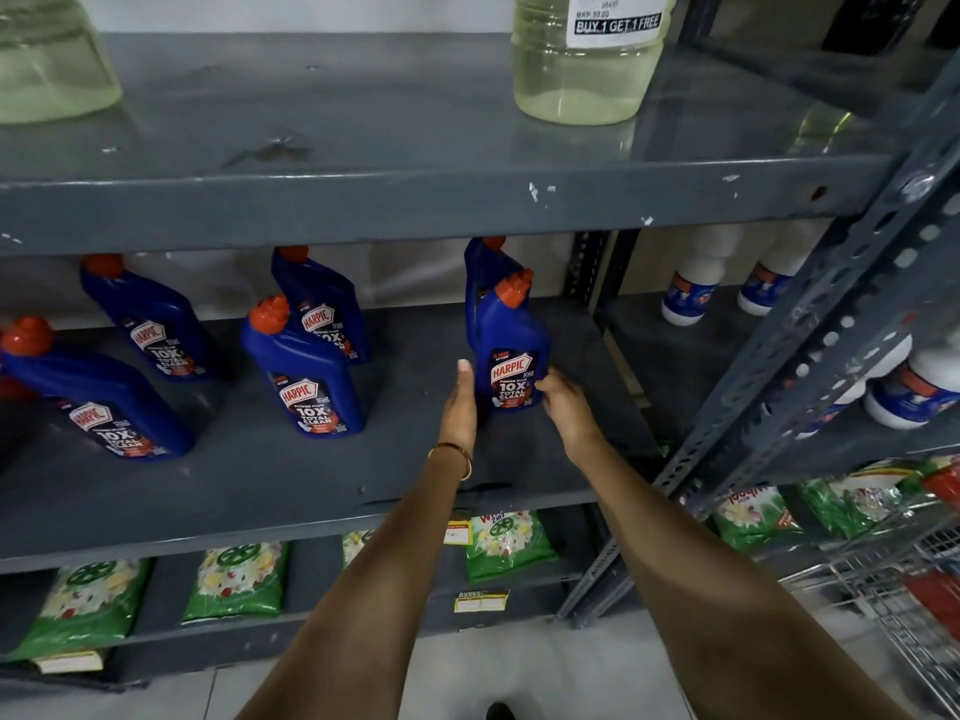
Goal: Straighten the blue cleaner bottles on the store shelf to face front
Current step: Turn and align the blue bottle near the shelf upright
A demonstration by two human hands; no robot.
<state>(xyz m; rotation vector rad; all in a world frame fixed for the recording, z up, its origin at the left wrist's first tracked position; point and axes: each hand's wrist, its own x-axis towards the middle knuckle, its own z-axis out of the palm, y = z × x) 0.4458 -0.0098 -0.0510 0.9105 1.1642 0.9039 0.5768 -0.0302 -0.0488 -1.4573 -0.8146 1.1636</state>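
Observation:
Several blue Harpic cleaner bottles with orange caps stand on the grey middle shelf point(260, 491). The rightmost front bottle point(511, 350) faces front, with another blue bottle point(480, 267) right behind it. My right hand point(563, 407) grips the front bottle's lower right side. My left hand point(460, 407) lies flat, fingers straight, against its lower left side. To the left stand a front bottle point(301, 371), a bottle behind it point(322, 304), a back-left bottle point(150, 319) and a far-left bottle point(98, 397), all with labels showing.
The upper shelf point(415, 200) overhangs the bottle caps and carries two clear jugs of pale liquid point(582, 59). White bottles point(696, 283) fill the rack to the right. Green detergent packs point(509, 543) lie on the lower shelf. A wire basket point(909, 605) stands at the lower right.

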